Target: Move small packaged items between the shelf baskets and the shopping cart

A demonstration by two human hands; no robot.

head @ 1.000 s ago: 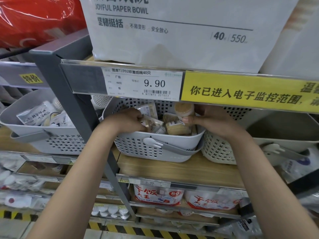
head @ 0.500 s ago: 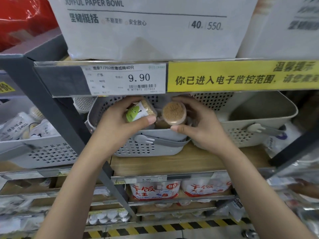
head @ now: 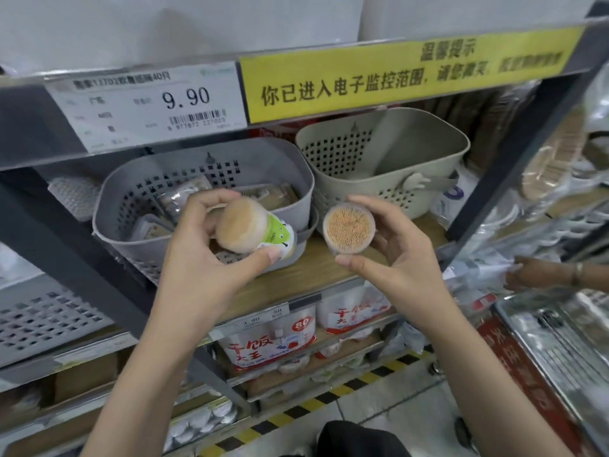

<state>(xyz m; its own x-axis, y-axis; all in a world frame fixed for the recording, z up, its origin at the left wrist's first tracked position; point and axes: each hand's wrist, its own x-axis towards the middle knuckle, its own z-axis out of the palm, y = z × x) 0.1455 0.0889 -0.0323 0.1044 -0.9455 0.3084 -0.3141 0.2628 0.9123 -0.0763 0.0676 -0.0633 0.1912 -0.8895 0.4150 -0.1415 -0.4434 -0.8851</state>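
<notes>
My left hand (head: 201, 255) grips a round toothpick jar with a green label (head: 255, 230), held in front of the grey shelf basket (head: 112, 222). My right hand (head: 392, 258) pinches a second round toothpick jar (head: 348, 226), its end facing me, in front of the wooden shelf between the grey basket and the beige basket (head: 438, 179). Several small packets (head: 178, 199) lie inside the grey basket. The beige basket looks empty. The metal shopping cart (head: 560, 344) shows at the lower right.
A shelf rail with a 9.90 price tag (head: 148, 107) and a yellow notice (head: 395, 77) runs overhead. A dark upright post (head: 524, 150) stands right of the beige basket. Another person's hand (head: 543, 275) reaches in at the right. Bagged goods (head: 270, 344) fill the lower shelf.
Both hands have pulled out of the grey basket toward me, each carrying a toothpick jar. The view has swung right and down, bringing the cart into sight.
</notes>
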